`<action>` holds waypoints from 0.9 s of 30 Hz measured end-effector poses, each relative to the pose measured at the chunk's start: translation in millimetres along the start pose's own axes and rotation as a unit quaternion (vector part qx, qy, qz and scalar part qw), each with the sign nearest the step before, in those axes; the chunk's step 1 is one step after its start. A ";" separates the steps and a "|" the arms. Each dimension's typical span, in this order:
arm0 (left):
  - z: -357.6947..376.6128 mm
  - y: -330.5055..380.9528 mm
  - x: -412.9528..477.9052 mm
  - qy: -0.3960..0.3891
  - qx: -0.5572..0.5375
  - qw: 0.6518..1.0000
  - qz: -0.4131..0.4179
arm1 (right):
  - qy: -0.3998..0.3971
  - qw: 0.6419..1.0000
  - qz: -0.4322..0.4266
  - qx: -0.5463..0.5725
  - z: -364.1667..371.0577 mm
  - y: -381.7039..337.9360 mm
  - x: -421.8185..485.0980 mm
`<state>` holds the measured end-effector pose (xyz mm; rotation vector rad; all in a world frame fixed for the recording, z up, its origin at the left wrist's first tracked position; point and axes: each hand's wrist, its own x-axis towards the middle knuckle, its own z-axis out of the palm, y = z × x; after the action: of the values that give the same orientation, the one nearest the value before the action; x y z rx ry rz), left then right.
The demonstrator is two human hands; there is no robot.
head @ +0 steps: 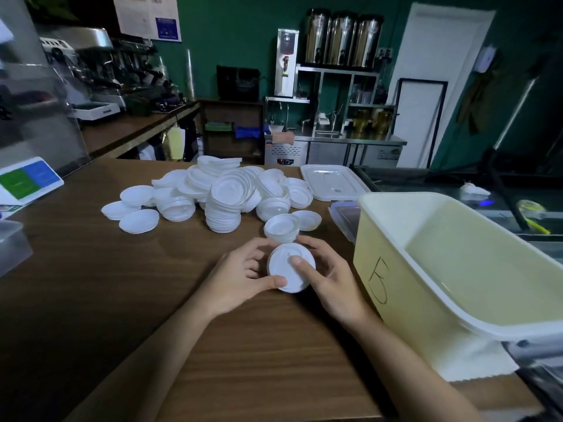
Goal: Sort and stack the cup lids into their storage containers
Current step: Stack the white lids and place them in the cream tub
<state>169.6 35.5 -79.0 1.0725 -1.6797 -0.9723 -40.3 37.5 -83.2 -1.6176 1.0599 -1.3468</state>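
Observation:
A small stack of white cup lids is held between both hands above the wooden counter. My left hand grips its left side, thumb on the near rim. My right hand grips the right side, thumb pressed on the top lid. Just behind stands a short stack of lids. A big loose heap of white lids covers the counter's far middle. A pale yellow storage bin, open and marked with a handwritten sign, stands at the right.
A flat white container lid lies behind the bin, and a clear box sits between them. A clear plastic container is at the left edge, near a green and blue card. Coffee machines and shelves line the back.

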 end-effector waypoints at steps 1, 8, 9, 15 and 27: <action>-0.6 -0.4 -0.8 0.011 0.024 1.000 0.008 | 0.024 1.000 -0.004 0.003 -0.3 0.8 -2.2; -14.3 -20.4 6.1 0.091 0.176 0.978 0.067 | 0.130 0.991 0.037 -0.010 -6.3 0.5 -3.6; -15.3 -24.1 7.8 0.101 0.193 0.973 0.075 | 0.140 0.989 0.040 -0.009 -4.9 0.4 -2.5; -6.7 -32.1 26.7 0.083 0.301 0.943 0.118 | 0.157 0.987 0.044 0.003 -1.8 1.7 -1.3; 7.9 -37.7 77.0 0.081 0.350 0.924 0.133 | 0.148 0.988 0.050 -0.009 -5.3 10.9 2.2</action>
<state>153.5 -47.5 -95.6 1.2784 -2.0180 -0.0788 -46.6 31.2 -91.7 -1.3840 1.3118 -1.5457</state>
